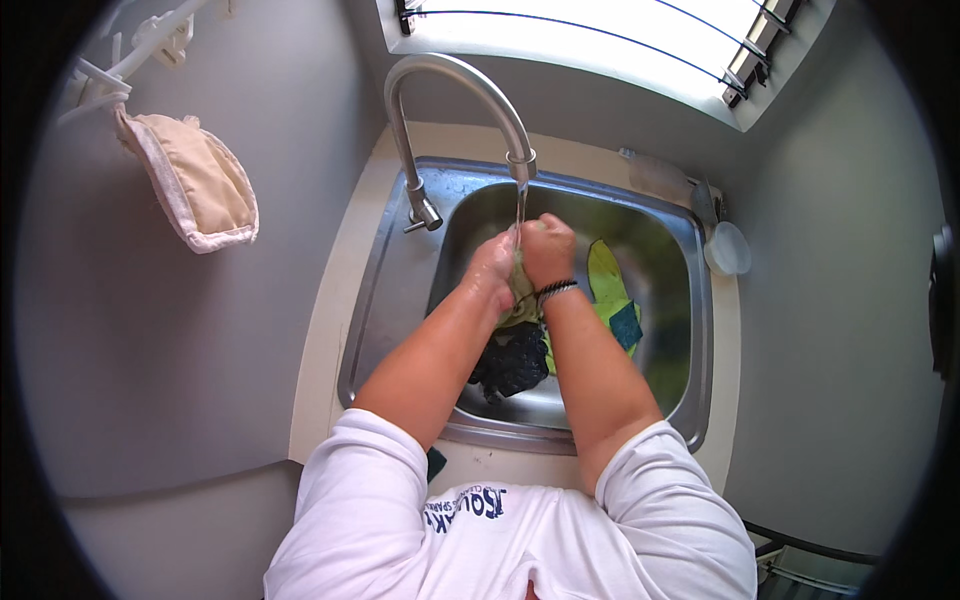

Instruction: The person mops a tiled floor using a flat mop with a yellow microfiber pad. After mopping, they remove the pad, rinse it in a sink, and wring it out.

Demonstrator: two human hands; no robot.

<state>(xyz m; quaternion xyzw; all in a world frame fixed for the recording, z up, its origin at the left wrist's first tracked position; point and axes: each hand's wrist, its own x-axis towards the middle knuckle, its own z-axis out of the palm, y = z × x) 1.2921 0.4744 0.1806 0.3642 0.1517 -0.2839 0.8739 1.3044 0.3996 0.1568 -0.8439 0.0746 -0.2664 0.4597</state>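
Observation:
Under the running water, my left hand and my right hand are close together. Both grip a wet olive-green cloth, which hangs down between my wrists. My right wrist wears dark and light bands. Below the cloth, a crumpled black cloth lies in the stainless steel sink. To the right of my right forearm is a yellow-green cloth, partly hidden by that arm. A dark teal piece, perhaps a scouring pad, rests on it.
The gooseneck faucet arches over the basin from the left; its lever sits low. A clear bottle and white cup stand along the right ledge. A beige cloth pad hangs at left. A louvred window is ahead.

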